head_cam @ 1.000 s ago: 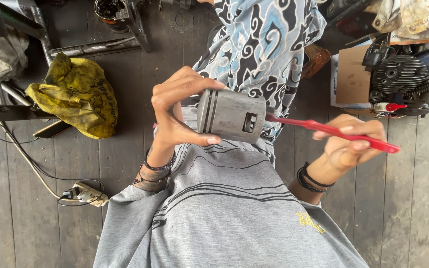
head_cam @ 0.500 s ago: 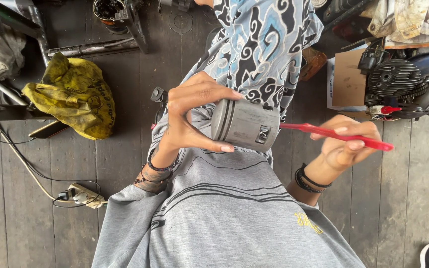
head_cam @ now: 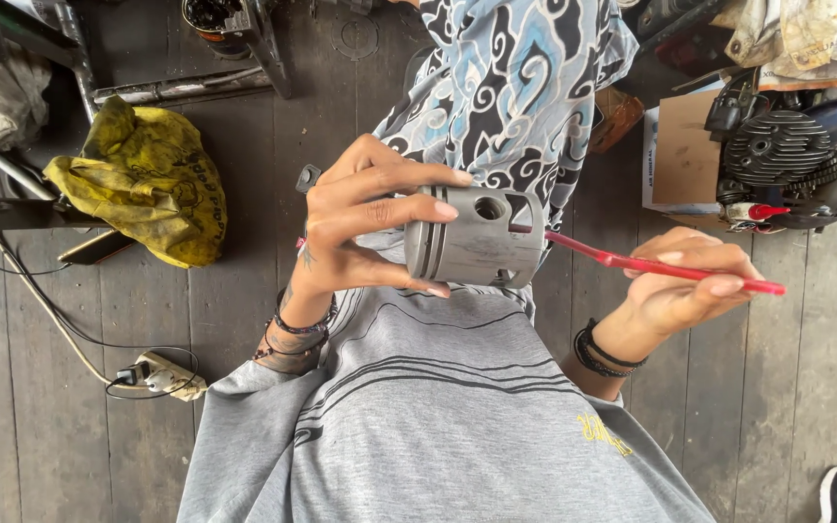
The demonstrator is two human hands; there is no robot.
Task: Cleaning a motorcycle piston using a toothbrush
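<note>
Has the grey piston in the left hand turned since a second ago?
Yes. The piston has rotated in the left hand: its pin hole now faces the camera, and it sits slightly higher against the patterned cloth.

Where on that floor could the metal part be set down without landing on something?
The left hand holds the grey piston; the right hand holds a red brush. Bare planks lie at lower left, below the power adapter, and at right, below the engine. The top left is crowded: yellow rag, metal stand, cables.
</note>
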